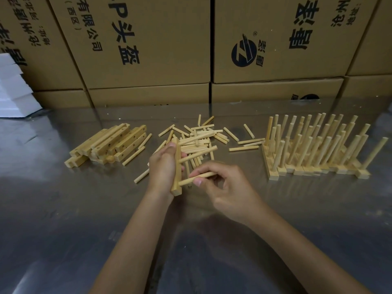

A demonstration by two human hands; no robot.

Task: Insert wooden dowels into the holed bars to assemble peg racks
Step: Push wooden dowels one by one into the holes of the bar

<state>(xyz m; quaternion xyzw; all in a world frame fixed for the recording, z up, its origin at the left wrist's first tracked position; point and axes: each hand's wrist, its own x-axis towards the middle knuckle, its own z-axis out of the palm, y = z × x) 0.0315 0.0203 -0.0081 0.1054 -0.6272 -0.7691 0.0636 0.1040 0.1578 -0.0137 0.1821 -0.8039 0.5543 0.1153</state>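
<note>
My left hand grips a holed wooden bar held upright on its end, just above the metal table. One dowel sticks out of the bar to the right. My right hand pinches another dowel, its left end touching the bar's lower part. A loose pile of dowels lies behind my hands. A stack of bare holed bars rests at the left. Several finished peg racks stand in a row at the right, pegs pointing up.
Large printed cardboard boxes form a wall along the back of the reflective metal table. White foam blocks are stacked at the far left. Stray dowels lie near my left hand.
</note>
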